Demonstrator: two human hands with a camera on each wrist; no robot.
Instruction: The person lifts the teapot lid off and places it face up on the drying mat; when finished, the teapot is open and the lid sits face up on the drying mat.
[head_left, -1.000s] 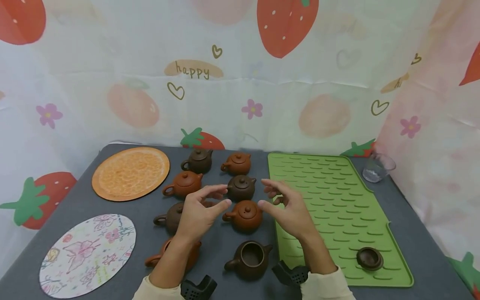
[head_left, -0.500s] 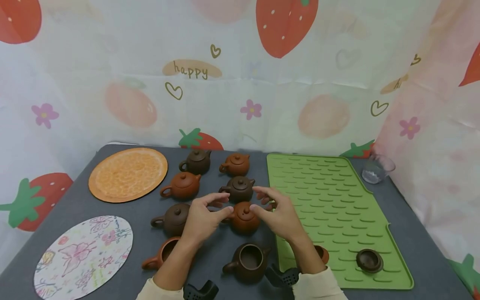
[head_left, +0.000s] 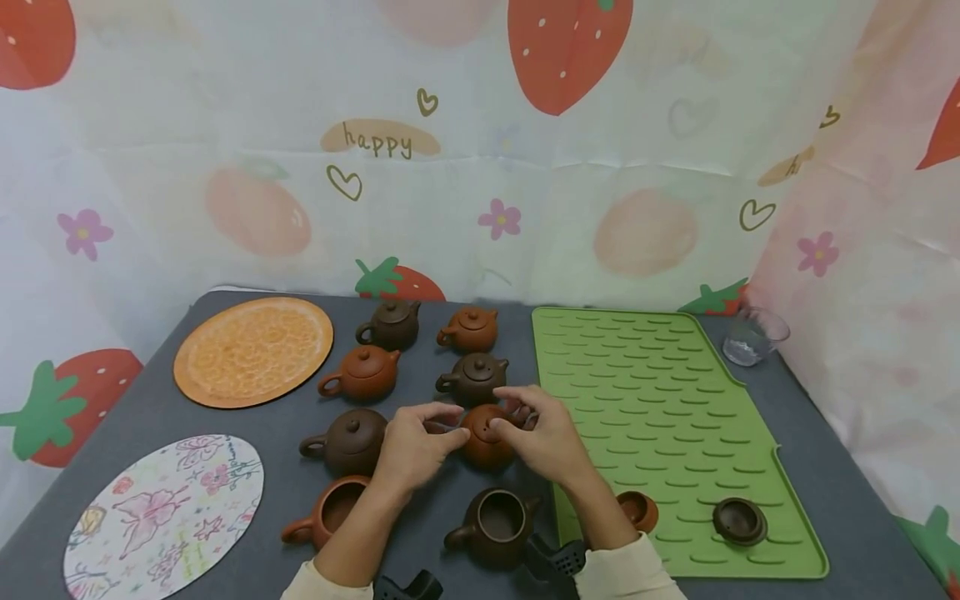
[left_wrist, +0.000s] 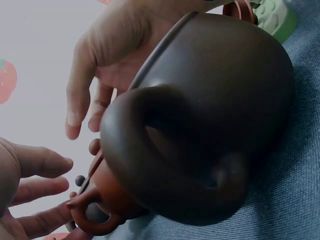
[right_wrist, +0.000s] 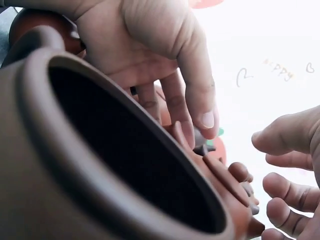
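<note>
A reddish-brown clay teapot (head_left: 483,450) with its lid on stands between both hands. My left hand (head_left: 420,446) is at its handle side, thumb and fingers apart; in the left wrist view the fingers (left_wrist: 42,220) come right up to the handle. On the spout side is my right hand (head_left: 551,442), its fingers relaxed and reaching past the spout, the thumb raised near the lid. Nearer the body, a lidless dark brown teapot (head_left: 498,533) fills much of both wrist views. Beside my left forearm sits a lidless reddish teapot (head_left: 330,512).
Several lidded teapots stand behind and left, including a dark one (head_left: 352,442). A green mat (head_left: 645,400) bears a reddish lid (head_left: 637,510) and a dark lid (head_left: 740,522). A glass cup (head_left: 753,337), an orange round mat (head_left: 255,350) and a patterned oval mat (head_left: 165,517) lie around.
Both hands have lowered toward the reddish lidded teapot and drawn closer together around it. The right forearm has shifted left, uncovering the reddish lid on the mat.
</note>
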